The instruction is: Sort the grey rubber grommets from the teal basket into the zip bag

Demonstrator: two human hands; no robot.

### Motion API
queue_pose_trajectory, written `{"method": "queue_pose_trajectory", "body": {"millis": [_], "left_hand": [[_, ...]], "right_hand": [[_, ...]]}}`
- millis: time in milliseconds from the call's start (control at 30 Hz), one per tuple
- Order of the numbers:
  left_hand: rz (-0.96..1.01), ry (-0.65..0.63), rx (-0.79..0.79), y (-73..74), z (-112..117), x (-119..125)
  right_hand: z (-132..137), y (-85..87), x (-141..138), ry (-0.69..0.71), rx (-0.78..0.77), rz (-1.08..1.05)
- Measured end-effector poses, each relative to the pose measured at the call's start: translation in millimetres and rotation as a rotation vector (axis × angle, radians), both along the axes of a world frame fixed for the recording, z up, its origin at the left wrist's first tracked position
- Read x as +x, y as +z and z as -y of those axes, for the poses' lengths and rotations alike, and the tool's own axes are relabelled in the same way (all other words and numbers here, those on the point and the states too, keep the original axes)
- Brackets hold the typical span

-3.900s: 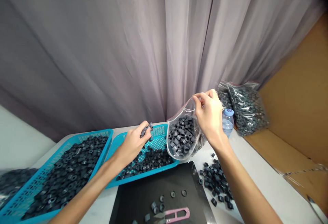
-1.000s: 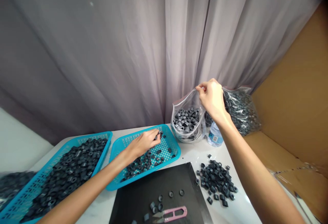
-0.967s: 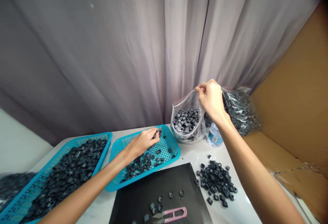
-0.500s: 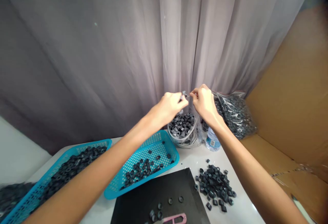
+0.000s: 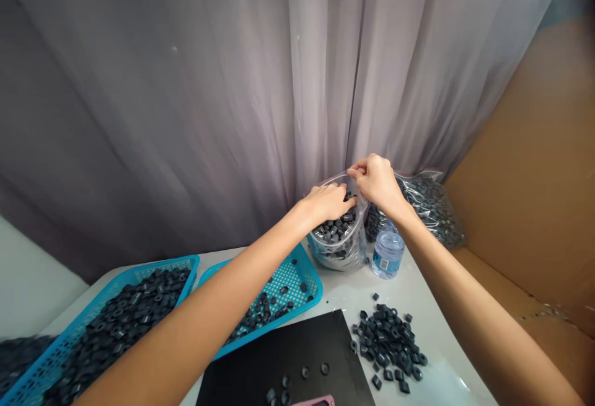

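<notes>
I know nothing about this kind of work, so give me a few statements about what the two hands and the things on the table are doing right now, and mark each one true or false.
1. The right hand pinches the top edge of the clear plastic bag of dark grey rings. True.
2. The left hand rests in the small turquoise perforated tray. False: it is at the mouth of the bag, over the rings.
3. A small clear water bottle stands just right of that bag. True.
4. The loose pile of dark rings lies on the black mat. False: it lies on the white table, right of the mat.
5. The large turquoise tray at the left holds many dark rings. True.
</notes>
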State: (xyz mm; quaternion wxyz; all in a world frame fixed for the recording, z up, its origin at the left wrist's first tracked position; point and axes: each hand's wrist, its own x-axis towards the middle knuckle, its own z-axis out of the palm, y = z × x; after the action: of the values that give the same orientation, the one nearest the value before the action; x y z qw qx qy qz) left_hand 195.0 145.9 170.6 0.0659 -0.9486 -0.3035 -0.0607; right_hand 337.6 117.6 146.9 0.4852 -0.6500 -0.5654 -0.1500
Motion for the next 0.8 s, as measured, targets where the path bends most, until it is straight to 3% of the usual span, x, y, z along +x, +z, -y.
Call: {"method": "queue_pose_trajectory", "body": {"millis": [167,233,300,400,500,567,667,800], "left_hand": [[0.039,-0.121,0.066,20.7,21.2,-23.4],[0.128,-0.182,0.155,23.9,36.7,-46.7],[0.269,-0.175,0.195,14.6,46.9,-84.0],[0.326,0.032,-0.006,-30.8,42.6,-161.3],[0.099,0.197,-0.326,-96.7,23.8,-236.4],[-0.082,0.27,-0.477,-132.6,14.5,-267.4],[-0.141,0.258,-0.49,-161.0,13.5,-277.6],[-0.167,0.122,-0.443,-178.1,24.0,-254.4]], "right_hand": [[0.1,0.6,2.2,0.003,-0.014,-0.032],[1.8,0.4,1.8,0.003,-0.021,-0.038],[3.7,-0.3,1.8,0.003,-0.029,-0.042],[5.7,-1.6,2.0,-0.01,-0.039,-0.044],[5.5,-2.2,-0.6,-0.024,-0.063,-0.036],[4.1,-2.2,-4.5,-0.024,-0.078,-0.031],[1.2,-2.3,-11.4,-0.023,-0.081,-0.029],[-1.7,-2.1,-16.9,-0.033,-0.09,-0.011]]}}
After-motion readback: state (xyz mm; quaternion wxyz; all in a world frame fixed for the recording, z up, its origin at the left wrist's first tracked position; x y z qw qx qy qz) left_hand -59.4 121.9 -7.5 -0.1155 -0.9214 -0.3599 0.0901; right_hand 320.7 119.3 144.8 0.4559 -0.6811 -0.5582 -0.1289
